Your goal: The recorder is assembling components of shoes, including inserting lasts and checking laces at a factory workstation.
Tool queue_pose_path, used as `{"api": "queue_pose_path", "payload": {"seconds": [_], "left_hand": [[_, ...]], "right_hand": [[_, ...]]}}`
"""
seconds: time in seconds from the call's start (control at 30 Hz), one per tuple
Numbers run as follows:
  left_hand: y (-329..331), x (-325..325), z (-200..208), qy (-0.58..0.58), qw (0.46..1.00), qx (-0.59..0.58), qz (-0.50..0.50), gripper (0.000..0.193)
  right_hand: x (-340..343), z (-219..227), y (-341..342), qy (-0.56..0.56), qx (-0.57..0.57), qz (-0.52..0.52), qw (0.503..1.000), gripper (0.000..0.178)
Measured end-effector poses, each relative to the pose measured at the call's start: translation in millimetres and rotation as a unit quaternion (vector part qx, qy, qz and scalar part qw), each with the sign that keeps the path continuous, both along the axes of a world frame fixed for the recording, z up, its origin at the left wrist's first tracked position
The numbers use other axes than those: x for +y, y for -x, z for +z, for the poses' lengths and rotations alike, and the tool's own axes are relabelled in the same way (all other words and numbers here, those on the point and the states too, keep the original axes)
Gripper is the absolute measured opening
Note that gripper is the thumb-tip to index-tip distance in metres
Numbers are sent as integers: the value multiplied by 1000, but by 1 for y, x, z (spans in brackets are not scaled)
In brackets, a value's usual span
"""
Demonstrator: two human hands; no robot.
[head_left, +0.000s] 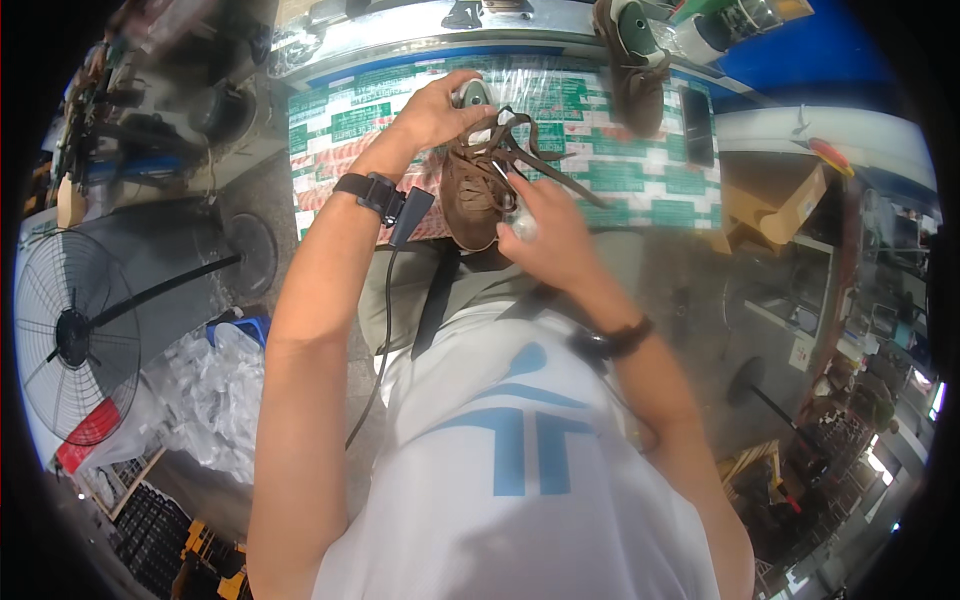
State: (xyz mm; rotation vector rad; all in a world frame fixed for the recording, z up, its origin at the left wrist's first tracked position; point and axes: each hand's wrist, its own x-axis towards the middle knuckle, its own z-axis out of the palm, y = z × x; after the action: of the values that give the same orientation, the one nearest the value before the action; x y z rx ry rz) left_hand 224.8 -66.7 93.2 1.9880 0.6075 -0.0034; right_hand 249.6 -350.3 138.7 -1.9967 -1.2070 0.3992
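Observation:
A brown shoe (472, 190) lies toe toward me on the table, its long dark laces (535, 155) loose and spread to the right. My left hand (437, 112) is closed around the heel end, beside a grey-green insert (472, 95) in the shoe's opening. Along the shoe's right side, my right hand (555, 232) grips a small tool with a pale, shiny handle (522, 222). Its thin metal shaft points at the lacing; the tip is too small to make out. Farther right stands a second brown shoe (640, 95) with a green insert.
Green and white printed sheeting (340, 115) covers the table. A dark flat phone-like thing (697, 125) lies at its right. Behind runs a metal rail (420, 40). At left are a standing fan (75, 335) and clear plastic bags (205, 395); an open cardboard box (785, 205) is at right.

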Motion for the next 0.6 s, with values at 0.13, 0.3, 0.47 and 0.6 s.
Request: {"api": "queue_pose_path", "payload": {"seconds": [0.13, 0.3, 0.47, 0.6], "left_hand": [[-2, 0, -2, 4, 1000, -15, -11, 74], [4, -1, -5, -78, 997, -8, -17, 65], [-1, 6, -22, 36, 998, -46, -3, 66], [-3, -1, -10, 4, 1000, -24, 6, 75]], "right_hand": [[-21, 23, 7, 40, -101, 21, 994, 68], [-21, 41, 20, 53, -84, 17, 995, 68], [13, 24, 14, -44, -93, 10, 995, 71], [24, 18, 16, -16, -100, 61, 993, 71]]}}
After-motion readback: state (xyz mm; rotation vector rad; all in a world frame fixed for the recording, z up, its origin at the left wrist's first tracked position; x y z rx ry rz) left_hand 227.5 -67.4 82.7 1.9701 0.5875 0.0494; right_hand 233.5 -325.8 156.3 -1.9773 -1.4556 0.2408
